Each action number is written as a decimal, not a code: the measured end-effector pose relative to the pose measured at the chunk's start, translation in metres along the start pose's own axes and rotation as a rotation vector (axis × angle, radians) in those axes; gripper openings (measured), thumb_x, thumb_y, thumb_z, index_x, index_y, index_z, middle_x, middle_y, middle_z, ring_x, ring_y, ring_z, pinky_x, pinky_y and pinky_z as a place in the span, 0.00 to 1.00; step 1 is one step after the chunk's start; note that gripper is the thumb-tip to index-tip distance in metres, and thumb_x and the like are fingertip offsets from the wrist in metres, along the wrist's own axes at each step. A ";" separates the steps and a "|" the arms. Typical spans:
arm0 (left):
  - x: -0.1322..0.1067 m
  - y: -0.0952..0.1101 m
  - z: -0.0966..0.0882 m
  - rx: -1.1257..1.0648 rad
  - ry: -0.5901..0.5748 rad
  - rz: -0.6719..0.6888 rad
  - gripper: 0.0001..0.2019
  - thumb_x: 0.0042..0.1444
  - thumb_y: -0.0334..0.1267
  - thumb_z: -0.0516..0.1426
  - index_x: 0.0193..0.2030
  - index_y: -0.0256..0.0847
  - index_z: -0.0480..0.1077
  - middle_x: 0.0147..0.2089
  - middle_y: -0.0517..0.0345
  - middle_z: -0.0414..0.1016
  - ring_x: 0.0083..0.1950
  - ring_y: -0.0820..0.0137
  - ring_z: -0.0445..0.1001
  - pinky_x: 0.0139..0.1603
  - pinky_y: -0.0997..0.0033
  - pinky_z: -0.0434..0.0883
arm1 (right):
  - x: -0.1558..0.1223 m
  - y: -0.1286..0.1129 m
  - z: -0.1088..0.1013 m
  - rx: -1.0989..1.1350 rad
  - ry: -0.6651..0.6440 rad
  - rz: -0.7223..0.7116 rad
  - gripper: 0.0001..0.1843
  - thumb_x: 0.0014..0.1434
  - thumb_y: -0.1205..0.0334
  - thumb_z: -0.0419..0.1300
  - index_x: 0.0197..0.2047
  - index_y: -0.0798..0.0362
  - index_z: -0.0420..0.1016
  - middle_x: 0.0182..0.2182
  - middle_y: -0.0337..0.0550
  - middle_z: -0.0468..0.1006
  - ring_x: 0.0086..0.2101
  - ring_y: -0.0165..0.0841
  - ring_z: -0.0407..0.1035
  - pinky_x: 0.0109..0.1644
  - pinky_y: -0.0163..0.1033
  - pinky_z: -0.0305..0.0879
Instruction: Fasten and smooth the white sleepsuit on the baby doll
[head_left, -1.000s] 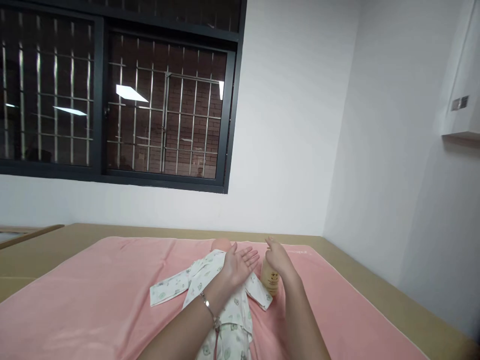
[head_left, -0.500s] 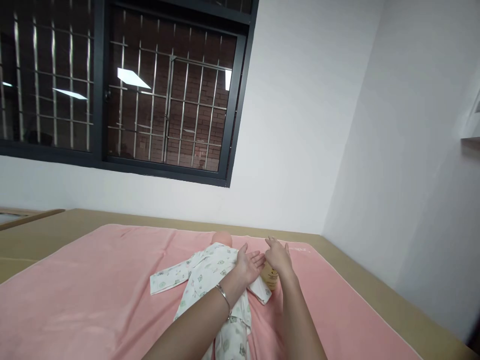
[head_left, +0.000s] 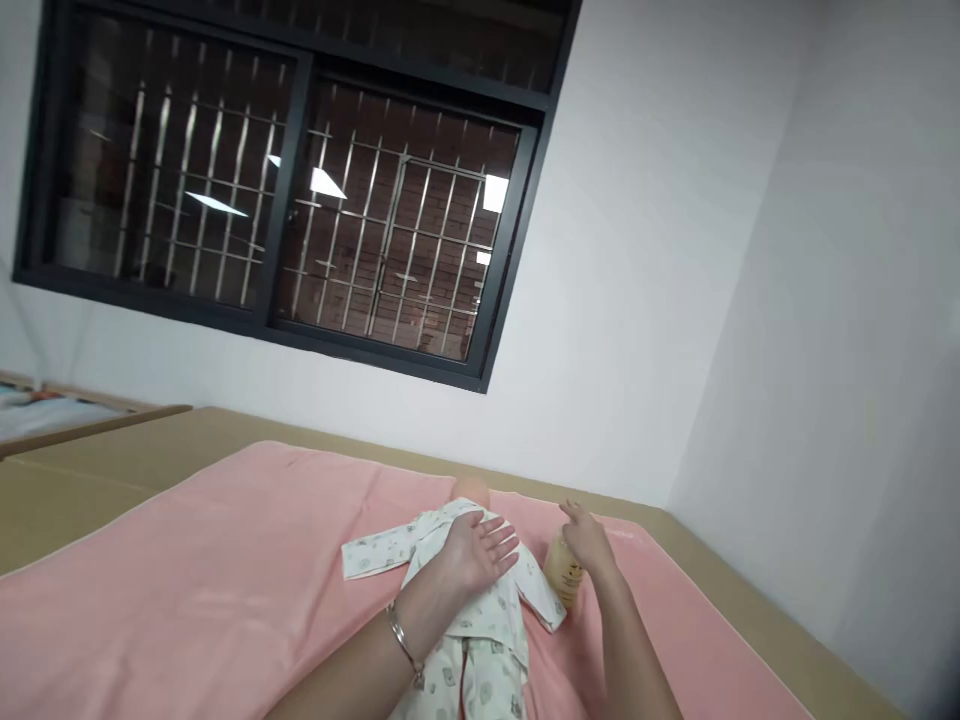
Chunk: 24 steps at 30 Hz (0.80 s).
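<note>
A doll in white printed clothes lies on its back on a pink blanket, its head toward the wall. Over the doll's chest, my left hand is held palm up, open, with its fingers stretched out. A silver bracelet circles that wrist. Beside the doll's right-hand sleeve stands a pale yellow bottle with dark print. My right hand is at the top of this bottle, fingers partly stretched, covering its upper end. Whether it touches the bottle is hard to make out.
The blanket covers a tan padded surface that meets white walls at the back and right. A dark-framed window with metal bars is above. At the far left is a wooden-edged frame.
My hands have moved apart; the left one has gone leftward over the doll's chest, and the right one is at the bottle's top. The view has turned slightly left and tilted.
</note>
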<state>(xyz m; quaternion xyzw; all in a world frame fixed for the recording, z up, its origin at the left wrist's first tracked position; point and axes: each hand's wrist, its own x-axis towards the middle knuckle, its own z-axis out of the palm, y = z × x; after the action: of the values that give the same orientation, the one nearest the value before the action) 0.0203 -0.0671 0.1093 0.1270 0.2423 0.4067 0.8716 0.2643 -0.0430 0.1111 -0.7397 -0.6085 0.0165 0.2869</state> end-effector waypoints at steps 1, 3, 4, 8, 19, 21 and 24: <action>-0.011 0.009 0.001 -0.026 -0.011 0.019 0.20 0.58 0.39 0.51 0.56 0.35 0.65 0.56 0.40 0.71 0.55 0.58 0.72 0.51 0.60 0.71 | 0.001 0.002 0.001 0.026 0.008 -0.007 0.37 0.47 0.71 0.47 0.62 0.59 0.67 0.65 0.47 0.58 0.65 0.36 0.48 0.69 0.43 0.42; -0.030 0.025 0.004 -0.066 -0.033 0.050 0.17 0.59 0.38 0.50 0.53 0.36 0.65 0.55 0.41 0.72 0.54 0.58 0.73 0.50 0.60 0.71 | 0.002 0.003 0.001 0.106 0.017 -0.015 0.36 0.45 0.69 0.48 0.60 0.58 0.70 0.64 0.47 0.59 0.65 0.37 0.49 0.69 0.43 0.43; -0.039 0.032 0.006 -0.082 -0.043 0.063 0.16 0.59 0.38 0.50 0.52 0.36 0.66 0.54 0.41 0.72 0.53 0.59 0.74 0.50 0.60 0.71 | 0.001 0.002 0.000 0.157 0.027 -0.010 0.36 0.44 0.67 0.49 0.58 0.57 0.72 0.64 0.47 0.60 0.66 0.38 0.48 0.69 0.44 0.43; -0.065 0.052 0.007 -0.126 -0.096 0.057 0.15 0.59 0.38 0.51 0.52 0.36 0.65 0.54 0.41 0.72 0.55 0.58 0.73 0.51 0.60 0.70 | -0.013 -0.022 -0.007 0.369 0.221 -0.020 0.34 0.46 0.62 0.50 0.57 0.54 0.73 0.65 0.47 0.57 0.68 0.42 0.37 0.69 0.53 0.41; -0.084 0.047 0.018 -0.005 -0.182 0.034 0.24 0.63 0.50 0.43 0.53 0.33 0.67 0.49 0.39 0.74 0.51 0.55 0.75 0.55 0.54 0.68 | -0.116 -0.166 0.026 0.395 -0.058 -0.593 0.31 0.69 0.46 0.44 0.71 0.48 0.49 0.69 0.43 0.42 0.68 0.40 0.35 0.70 0.59 0.35; -0.083 0.051 0.015 0.078 -0.184 0.119 0.27 0.64 0.52 0.41 0.54 0.34 0.68 0.48 0.39 0.75 0.51 0.53 0.75 0.55 0.51 0.69 | -0.134 -0.173 0.031 0.317 -0.072 -0.715 0.31 0.70 0.47 0.40 0.72 0.47 0.42 0.70 0.43 0.39 0.68 0.42 0.34 0.69 0.60 0.37; -0.077 0.048 0.005 0.290 -0.154 0.348 0.27 0.64 0.50 0.40 0.54 0.35 0.70 0.48 0.38 0.77 0.56 0.53 0.73 0.55 0.51 0.69 | -0.152 -0.179 0.034 0.229 -0.053 -0.942 0.36 0.68 0.42 0.40 0.73 0.49 0.38 0.70 0.45 0.39 0.67 0.46 0.35 0.68 0.60 0.42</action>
<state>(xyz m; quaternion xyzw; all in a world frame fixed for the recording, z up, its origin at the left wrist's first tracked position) -0.0506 -0.0957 0.1587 0.3215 0.2054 0.5006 0.7771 0.0523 -0.1508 0.1129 -0.3469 -0.8785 -0.0299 0.3271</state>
